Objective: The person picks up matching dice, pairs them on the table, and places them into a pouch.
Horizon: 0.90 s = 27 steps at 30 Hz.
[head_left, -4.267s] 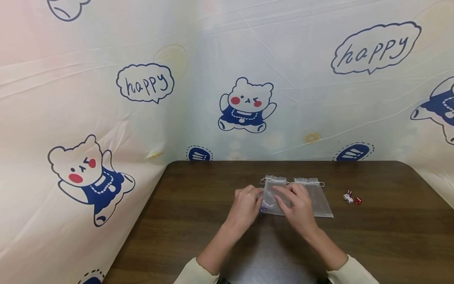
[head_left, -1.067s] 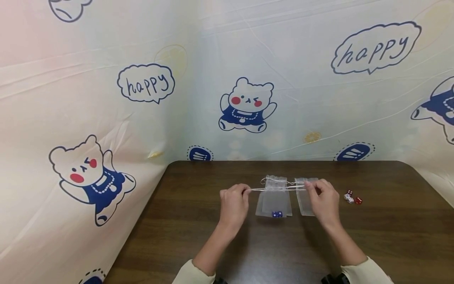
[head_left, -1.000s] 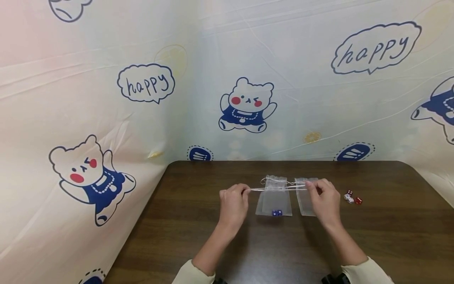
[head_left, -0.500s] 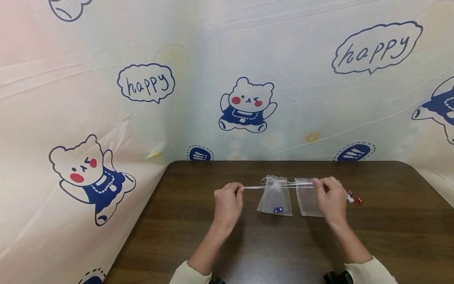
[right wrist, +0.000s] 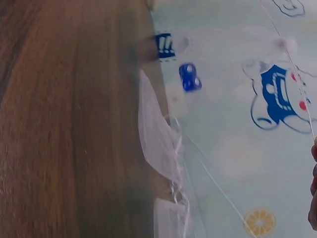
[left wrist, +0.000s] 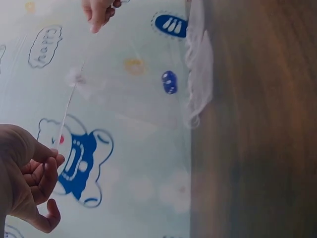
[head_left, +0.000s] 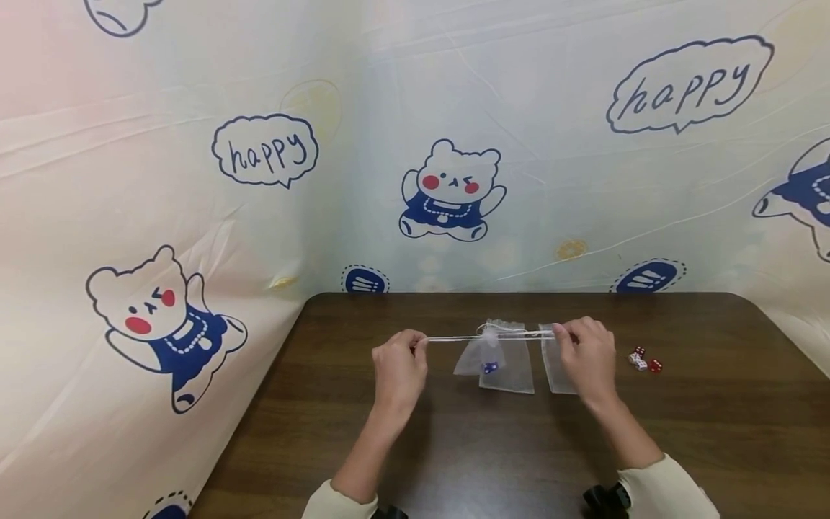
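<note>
A sheer white drawstring pouch (head_left: 472, 358) hangs by its taut string, its mouth gathered into a bunch. Two blue dice (head_left: 491, 367) lie in its bottom; in the left wrist view the blue dice (left wrist: 170, 82) show through the mesh against the backdrop. My left hand (head_left: 400, 371) pinches one end of the drawstring (head_left: 450, 339) between thumb and forefinger. On the other side my right hand (head_left: 590, 357) pinches the opposite end. The right wrist view catches only the edge of the right hand (right wrist: 314, 186), along with the blue dice (right wrist: 189, 77) in the raised pouch.
Behind the hanging pouch lies a flat sheer pouch (head_left: 516, 371). Another flat pouch (head_left: 558, 367) lies to its right, partly covered by my right hand. White dice (head_left: 638, 362) and a red die (head_left: 656, 366) sit farther right on the brown wooden table (head_left: 363, 317). A printed cloth (head_left: 558, 180) hangs behind.
From working close together at the pouch, my hands have spread apart, pulling the drawstring tight and gathering its mouth. The pouch has risen with its dice and shifted left.
</note>
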Each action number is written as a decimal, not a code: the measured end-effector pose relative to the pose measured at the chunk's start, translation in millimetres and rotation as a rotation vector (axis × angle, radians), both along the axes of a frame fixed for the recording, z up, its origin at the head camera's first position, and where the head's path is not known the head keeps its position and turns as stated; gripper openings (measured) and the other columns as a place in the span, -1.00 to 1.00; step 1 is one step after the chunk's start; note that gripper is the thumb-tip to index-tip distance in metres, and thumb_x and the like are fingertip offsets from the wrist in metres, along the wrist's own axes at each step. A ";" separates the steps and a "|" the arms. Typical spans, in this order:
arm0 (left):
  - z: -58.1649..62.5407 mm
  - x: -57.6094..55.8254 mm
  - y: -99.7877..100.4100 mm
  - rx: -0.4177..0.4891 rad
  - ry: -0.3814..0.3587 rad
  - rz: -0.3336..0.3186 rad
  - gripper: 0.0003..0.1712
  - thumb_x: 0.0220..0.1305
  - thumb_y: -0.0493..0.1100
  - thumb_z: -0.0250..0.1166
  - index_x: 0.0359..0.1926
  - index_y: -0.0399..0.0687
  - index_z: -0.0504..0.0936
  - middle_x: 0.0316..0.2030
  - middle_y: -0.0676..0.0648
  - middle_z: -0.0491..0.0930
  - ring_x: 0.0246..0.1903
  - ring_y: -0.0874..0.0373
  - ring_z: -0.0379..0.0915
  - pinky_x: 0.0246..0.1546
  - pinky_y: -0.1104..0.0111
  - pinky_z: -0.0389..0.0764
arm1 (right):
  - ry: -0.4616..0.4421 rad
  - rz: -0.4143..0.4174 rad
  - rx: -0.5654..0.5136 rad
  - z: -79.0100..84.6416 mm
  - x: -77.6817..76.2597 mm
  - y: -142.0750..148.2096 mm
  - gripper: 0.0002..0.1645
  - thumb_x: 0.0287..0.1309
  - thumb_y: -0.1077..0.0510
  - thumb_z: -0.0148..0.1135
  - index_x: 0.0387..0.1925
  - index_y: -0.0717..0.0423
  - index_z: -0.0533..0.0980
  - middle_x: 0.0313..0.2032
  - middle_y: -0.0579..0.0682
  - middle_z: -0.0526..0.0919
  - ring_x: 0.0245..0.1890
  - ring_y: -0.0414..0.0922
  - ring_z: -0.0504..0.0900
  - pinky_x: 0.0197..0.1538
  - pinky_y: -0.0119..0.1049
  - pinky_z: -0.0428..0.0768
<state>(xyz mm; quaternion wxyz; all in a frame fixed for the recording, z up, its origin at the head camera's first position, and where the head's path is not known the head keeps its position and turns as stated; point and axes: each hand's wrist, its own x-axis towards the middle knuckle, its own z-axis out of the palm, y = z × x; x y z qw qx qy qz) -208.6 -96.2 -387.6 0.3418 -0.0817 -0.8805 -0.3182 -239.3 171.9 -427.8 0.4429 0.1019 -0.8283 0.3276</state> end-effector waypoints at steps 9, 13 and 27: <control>2.2 -9.5 -41.2 0.047 -0.171 0.113 -0.93 0.10 -0.31 0.33 -0.47 -0.24 0.67 -0.55 -0.09 0.63 -0.54 0.04 0.55 -0.23 0.10 0.45 | -0.033 0.133 0.240 -0.6 -0.3 -34.9 -0.82 -0.07 0.26 0.39 -0.63 0.19 0.54 -0.61 -0.02 0.50 -0.53 -0.01 0.44 -0.36 -0.08 0.33; -5.6 -16.7 -54.4 0.041 -0.267 0.163 -0.90 0.15 -0.29 0.30 -0.46 -0.24 0.67 -0.55 -0.10 0.62 -0.50 0.00 0.54 -0.22 0.04 0.40 | -0.121 0.158 0.291 -4.9 -7.1 -50.0 -0.85 -0.06 0.23 0.39 -0.61 0.15 0.57 -0.57 -0.04 0.54 -0.50 -0.02 0.47 -0.28 0.00 0.39; -40.6 -59.0 -52.8 -0.021 -0.099 0.285 -0.91 0.11 -0.32 0.29 -0.49 -0.23 0.67 -0.53 -0.10 0.64 -0.48 -0.02 0.57 -0.36 0.05 0.33 | -0.408 0.113 0.172 -16.9 -39.6 -79.0 -0.59 0.11 0.09 0.28 -0.77 0.02 0.39 -0.68 -0.10 0.37 -0.55 -0.03 0.42 -0.42 -0.13 0.31</control>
